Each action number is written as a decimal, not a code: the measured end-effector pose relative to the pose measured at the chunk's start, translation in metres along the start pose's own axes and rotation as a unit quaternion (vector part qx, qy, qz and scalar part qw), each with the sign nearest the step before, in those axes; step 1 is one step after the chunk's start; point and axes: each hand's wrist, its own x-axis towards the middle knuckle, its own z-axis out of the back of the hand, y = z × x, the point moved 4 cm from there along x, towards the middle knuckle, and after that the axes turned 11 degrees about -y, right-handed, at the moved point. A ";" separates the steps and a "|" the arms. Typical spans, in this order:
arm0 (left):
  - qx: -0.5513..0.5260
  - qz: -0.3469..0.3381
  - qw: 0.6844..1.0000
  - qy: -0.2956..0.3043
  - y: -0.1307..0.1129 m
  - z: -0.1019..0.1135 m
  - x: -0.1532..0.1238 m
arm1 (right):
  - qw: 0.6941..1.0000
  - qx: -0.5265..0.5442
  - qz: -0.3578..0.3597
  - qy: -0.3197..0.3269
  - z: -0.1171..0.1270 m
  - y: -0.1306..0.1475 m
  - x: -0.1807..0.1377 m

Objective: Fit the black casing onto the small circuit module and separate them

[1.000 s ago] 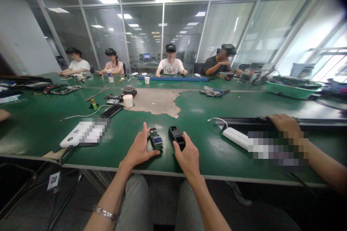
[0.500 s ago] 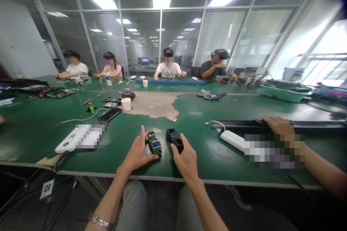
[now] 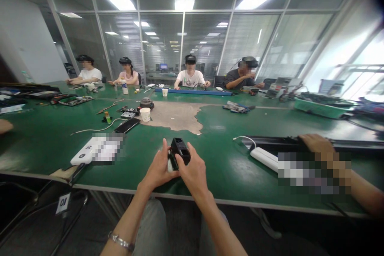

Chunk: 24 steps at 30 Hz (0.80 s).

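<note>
Both hands meet just above the worktop [image 3: 228,168] edge: right hand [image 3: 193,172] curled around a small black plastic housing [image 3: 180,150], left hand [image 3: 159,168] cupping something mostly hidden beside it; looks light, rigid, probably a bit slick, so gripping its side walls seems safest.

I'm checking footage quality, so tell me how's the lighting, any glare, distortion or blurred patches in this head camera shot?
Head view: bright ceiling panels and blown-out windows at right; soft sheen on the green table; wide-angle bending of the edges, a dark corner upper right; pixelated patches beside the white device and over a co-worker's forearm; the left hand and right hand on the black housing look reasonably sharp.
</note>
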 end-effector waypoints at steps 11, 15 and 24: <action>0.029 -0.054 0.998 -0.007 0.006 -0.003 -0.001 | 0.996 -0.068 0.039 0.041 -0.014 0.004 -0.013; 0.039 -0.064 0.997 -0.002 0.004 -0.002 -0.001 | 0.994 -0.080 0.040 0.058 -0.021 -0.005 -0.025; 0.044 -0.055 0.997 0.007 0.003 -0.002 -0.002 | 0.995 -0.070 0.046 0.048 -0.020 -0.011 -0.027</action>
